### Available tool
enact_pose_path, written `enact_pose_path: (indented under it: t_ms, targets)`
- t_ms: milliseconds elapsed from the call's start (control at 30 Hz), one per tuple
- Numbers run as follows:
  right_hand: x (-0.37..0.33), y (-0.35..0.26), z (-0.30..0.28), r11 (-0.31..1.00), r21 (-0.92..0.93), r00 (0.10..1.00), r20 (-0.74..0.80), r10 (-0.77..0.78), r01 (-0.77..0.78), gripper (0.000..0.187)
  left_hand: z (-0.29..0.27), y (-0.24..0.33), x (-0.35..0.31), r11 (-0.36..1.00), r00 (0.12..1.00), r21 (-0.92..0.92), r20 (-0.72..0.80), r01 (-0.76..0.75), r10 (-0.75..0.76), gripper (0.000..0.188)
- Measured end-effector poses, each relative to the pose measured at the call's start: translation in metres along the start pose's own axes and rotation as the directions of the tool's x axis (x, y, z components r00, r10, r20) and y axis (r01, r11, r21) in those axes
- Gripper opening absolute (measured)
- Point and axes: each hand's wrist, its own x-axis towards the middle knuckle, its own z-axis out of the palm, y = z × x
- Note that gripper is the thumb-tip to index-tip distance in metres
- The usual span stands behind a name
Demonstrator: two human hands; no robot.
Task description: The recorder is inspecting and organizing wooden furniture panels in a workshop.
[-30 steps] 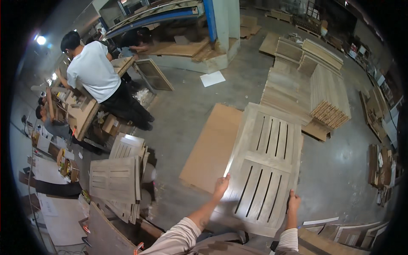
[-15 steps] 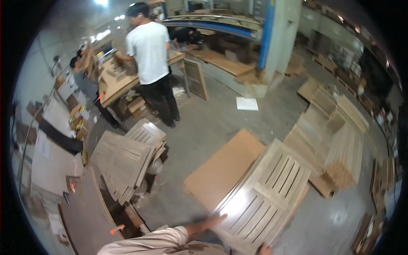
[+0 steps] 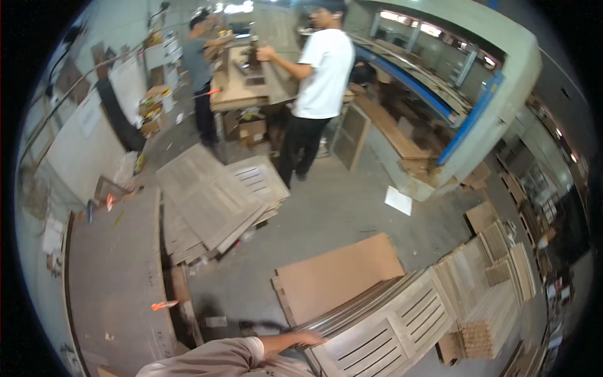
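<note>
At the bottom centre, my left hand [image 3: 308, 338] is at the left edge of a slatted wooden panel [image 3: 367, 349]. It appears to grip that edge, though the fingers are small and partly blurred. The panel is pale wood with dark slots in two sections, and it lies on top of a stack of similar panels [image 3: 377, 295]. Under and behind the stack shows a flat brown board [image 3: 339, 276] on the floor. My right hand is out of view.
To the left stands a brown-topped table [image 3: 116, 276] with an orange clamp [image 3: 164, 305]. Beyond it is a leaning pile of wooden panels [image 3: 210, 195]. More slatted stacks [image 3: 490, 314] are at right. Two people work at a bench [image 3: 242, 94]; one, in a white shirt [image 3: 325, 75], holds a panel.
The view has swung to the left, so the scene has shifted. My left hand stays at the panel's edge, while my right hand has left the view. The white-shirted person now holds a panel upright.
</note>
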Motion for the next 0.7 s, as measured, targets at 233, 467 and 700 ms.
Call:
enact_pose_path:
  t_ms: [233,467,700]
  targets:
    - [0.108,-0.215,0.089,0.832,-0.519,0.792,-0.419,-0.445,0.194,0.04,-0.046,-0.175,-0.167,0.807,0.686,-0.589,-0.566,0.051,-0.457,0.051]
    - [0.117,-0.451,0.236,0.694,-0.424,0.765,-0.006,-0.644,0.582,0.046,-0.075,-0.227,-0.291,0.169,0.434,-0.822,-0.448,-0.543,-0.781,0.049]
    - [0.158,-0.529,0.345,0.866,-0.112,0.715,0.621,-0.321,0.486,0.028,-0.087,-0.299,-0.277,-0.125,0.519,-0.77,-0.291,-0.626,-0.804,0.044]
